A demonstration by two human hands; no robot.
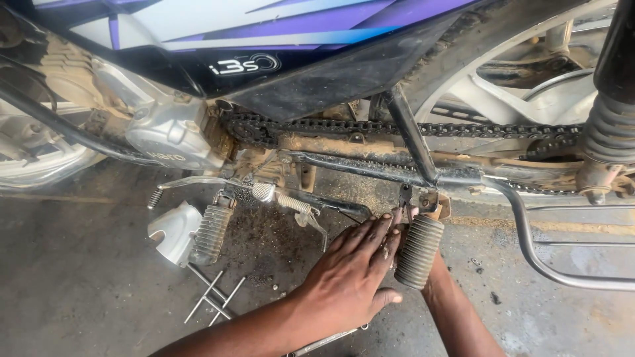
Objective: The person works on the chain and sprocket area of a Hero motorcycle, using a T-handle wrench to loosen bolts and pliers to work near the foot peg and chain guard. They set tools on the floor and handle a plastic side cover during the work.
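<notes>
Down at the left we see a silver engine cover [173,132] on the motorcycle, and below it a loose pale metal cover [173,230] lying on the concrete floor [79,264] beside the front ribbed footpeg [210,233]. Thin metal rods [215,297] lie crossed on the floor just below that peg. A chrome lever with a spring [278,196] runs across towards the middle, under the dirty drive chain [344,125].

Next comes our left hand [350,271], laid flat with its fingers [380,228] stretched out and together, gripping nothing; the tips reach up to the small bracket [405,195] under the black frame tube [410,135]. The rear ribbed footpeg [419,251] hangs from that bracket, just beside these fingers and touching their right edge.

Our right hand [430,281] sits behind the rear footpeg, which hides it almost wholly, so we cannot tell whether its fingers are spread or clenched. Only the forearm shows below.

Further right, a chrome guard rail [529,251] curves over the floor, and a coiled shock absorber [608,132] stands at the right edge.
</notes>
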